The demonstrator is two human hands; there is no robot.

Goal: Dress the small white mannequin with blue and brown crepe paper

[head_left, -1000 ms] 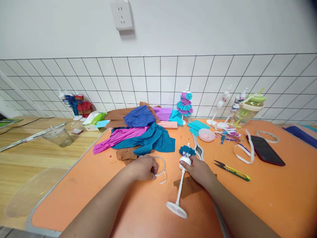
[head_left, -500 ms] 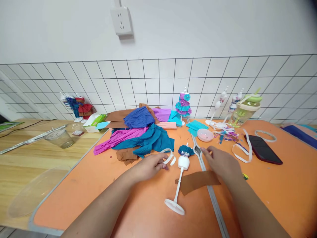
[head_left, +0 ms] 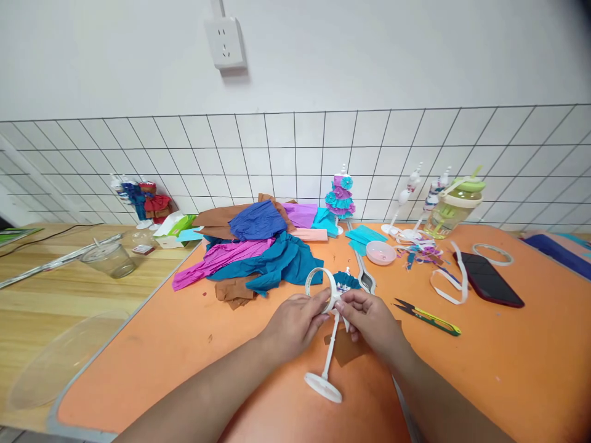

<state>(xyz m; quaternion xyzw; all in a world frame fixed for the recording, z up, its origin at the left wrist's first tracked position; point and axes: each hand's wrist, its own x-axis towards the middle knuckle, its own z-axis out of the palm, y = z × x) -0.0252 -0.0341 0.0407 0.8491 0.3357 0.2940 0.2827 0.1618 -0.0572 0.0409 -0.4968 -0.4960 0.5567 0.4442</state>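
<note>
My left hand (head_left: pixel 295 326) grips a narrow white roll of tape (head_left: pixel 308 280), held up as a ring. My right hand (head_left: pixel 373 320) meets it at the ring's right side, thumb and finger pinched on the loose tape end. Just behind the fingers is a small white dress-form figure on a stem with a round base (head_left: pixel 323 387). A teal pleated paper ruffle (head_left: pixel 346 281) circles it near the top; the hands hide its middle. Beneath my right hand lies a brown paper strip (head_left: pixel 351 349), partly covered. Thread snips (head_left: pixel 429 317) rest right of that hand.
Crumpled coloured paper (head_left: pixel 272 261) is heaped at the back left. A decorated figure (head_left: pixel 340 197), a pink bowl (head_left: pixel 381 253), scraps, a bottle (head_left: pixel 455 209), a phone (head_left: pixel 492 280) and another tape ring (head_left: pixel 493 253) stand or lie behind and to the right.
My right hand has moved left from beside the figure to my left hand and pinched the tape. The roll has shifted right, in front of the figure. The snips have come into view.
</note>
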